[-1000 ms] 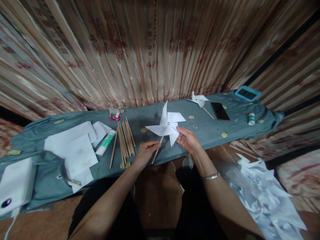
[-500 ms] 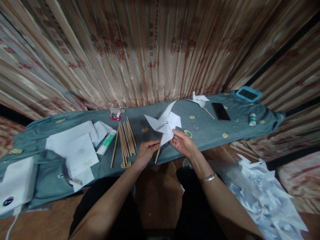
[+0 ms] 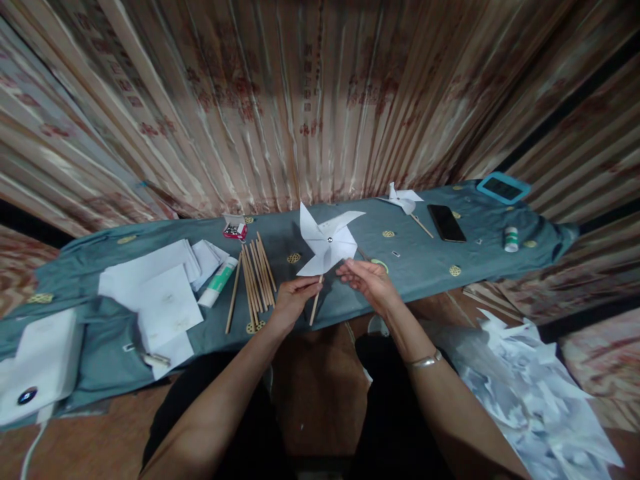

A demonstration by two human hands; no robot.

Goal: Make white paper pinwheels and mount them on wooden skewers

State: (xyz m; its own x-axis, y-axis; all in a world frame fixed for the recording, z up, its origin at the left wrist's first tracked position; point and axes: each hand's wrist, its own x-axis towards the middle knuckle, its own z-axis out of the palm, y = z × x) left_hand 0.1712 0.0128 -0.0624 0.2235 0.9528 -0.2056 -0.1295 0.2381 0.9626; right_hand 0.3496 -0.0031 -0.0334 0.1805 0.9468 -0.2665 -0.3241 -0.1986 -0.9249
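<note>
A white paper pinwheel [image 3: 327,252] with a shiny pin at its centre stands over the near middle of the table. My left hand [image 3: 295,300] pinches its wooden stick [image 3: 315,308] just below the blades. Just right of the lower blades is my right hand [image 3: 369,281], its fingers loosely bent and apart, holding nothing. Left of the pinwheel lie several loose wooden sticks [image 3: 256,277]. A small red-and-white box of pins [image 3: 235,229] sits open behind them. Partly hidden behind my right hand are scissors with a light green handle [image 3: 381,265].
White paper sheets [image 3: 167,303], a glue stick [image 3: 218,283] and a white device [image 3: 43,363] are on the left. Another pinwheel [image 3: 404,199], a phone [image 3: 447,223], a blue-framed tablet [image 3: 503,188] and a small white-green tube [image 3: 511,239] lie right. A bag of folded white paper [image 3: 540,400] stands below.
The pinwheel's blades have turned on the pin. My right fingers, earlier at a blade, are now slightly apart from it. My left hand keeps its hold on the stick.
</note>
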